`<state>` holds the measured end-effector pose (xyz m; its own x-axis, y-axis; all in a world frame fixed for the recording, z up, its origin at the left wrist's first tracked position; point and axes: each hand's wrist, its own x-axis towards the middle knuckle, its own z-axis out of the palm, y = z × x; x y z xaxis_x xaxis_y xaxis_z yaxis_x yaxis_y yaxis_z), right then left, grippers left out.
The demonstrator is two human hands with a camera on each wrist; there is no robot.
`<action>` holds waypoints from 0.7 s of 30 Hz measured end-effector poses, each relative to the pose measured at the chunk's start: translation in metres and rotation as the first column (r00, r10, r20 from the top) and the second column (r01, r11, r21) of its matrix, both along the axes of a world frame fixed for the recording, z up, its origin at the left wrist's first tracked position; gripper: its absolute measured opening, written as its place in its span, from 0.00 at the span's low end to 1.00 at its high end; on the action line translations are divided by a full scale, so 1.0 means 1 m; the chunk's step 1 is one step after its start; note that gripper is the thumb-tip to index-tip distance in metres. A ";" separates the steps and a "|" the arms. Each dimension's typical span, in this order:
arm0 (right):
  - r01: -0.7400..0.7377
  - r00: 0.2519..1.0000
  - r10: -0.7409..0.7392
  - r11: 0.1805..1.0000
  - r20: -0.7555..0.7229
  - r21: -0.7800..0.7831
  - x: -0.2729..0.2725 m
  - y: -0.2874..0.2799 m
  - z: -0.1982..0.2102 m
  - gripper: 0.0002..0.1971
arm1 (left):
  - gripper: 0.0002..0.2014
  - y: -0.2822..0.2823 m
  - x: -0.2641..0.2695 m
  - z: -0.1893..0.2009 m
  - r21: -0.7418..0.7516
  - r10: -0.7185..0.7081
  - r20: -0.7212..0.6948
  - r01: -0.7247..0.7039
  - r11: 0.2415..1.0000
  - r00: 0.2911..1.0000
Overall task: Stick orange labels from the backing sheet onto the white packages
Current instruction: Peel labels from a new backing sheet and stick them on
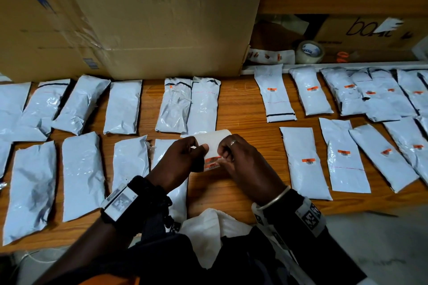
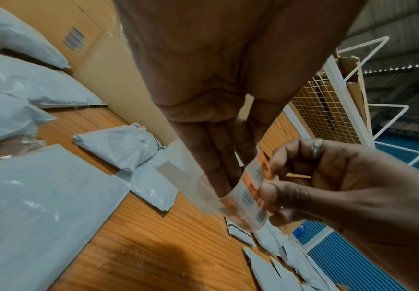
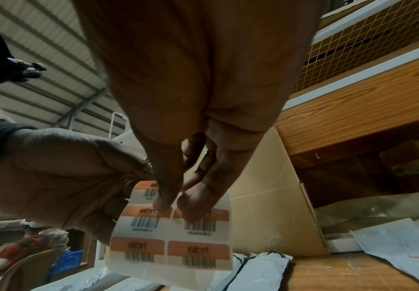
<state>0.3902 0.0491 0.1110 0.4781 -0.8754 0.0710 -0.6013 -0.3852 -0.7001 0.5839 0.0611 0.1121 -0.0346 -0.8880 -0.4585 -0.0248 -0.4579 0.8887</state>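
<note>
Orange labels (image 3: 138,215) sit in rows on a backing sheet (image 1: 214,143) held up over the table (image 1: 243,111), between the unlabelled white packages (image 1: 122,106) on the left and the labelled ones (image 1: 305,162) on the right. The left hand (image 1: 183,157) pinches the sheet's edge, curling it so the labels face the right hand (image 1: 240,162). That hand's thumb and forefinger are pressed together at a label's top edge, probably picking a corner loose; whether it has lifted is unclear.
</note>
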 end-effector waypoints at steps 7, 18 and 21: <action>0.004 0.998 0.000 0.998 0.060 -0.057 -0.002 -0.001 -0.003 0.05 | 0.09 -0.002 -0.001 0.000 0.020 0.059 -0.031 -0.058 0.998 0.998; 0.173 0.938 -0.198 0.979 0.283 0.110 -0.018 0.002 -0.001 0.07 | 0.13 -0.022 -0.017 -0.022 0.161 0.073 -0.073 -0.061 0.985 0.995; 0.297 0.866 -0.360 0.929 0.348 0.221 -0.034 -0.001 -0.001 0.08 | 0.10 -0.030 -0.031 -0.031 0.213 -0.016 -0.049 0.026 0.977 0.999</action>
<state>0.3566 0.0483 0.1097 0.1255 -0.9914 0.0375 -0.3530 -0.0799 -0.9322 0.5533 0.0309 0.0809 -0.0776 -0.7690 -0.6346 0.0027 -0.6367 0.7711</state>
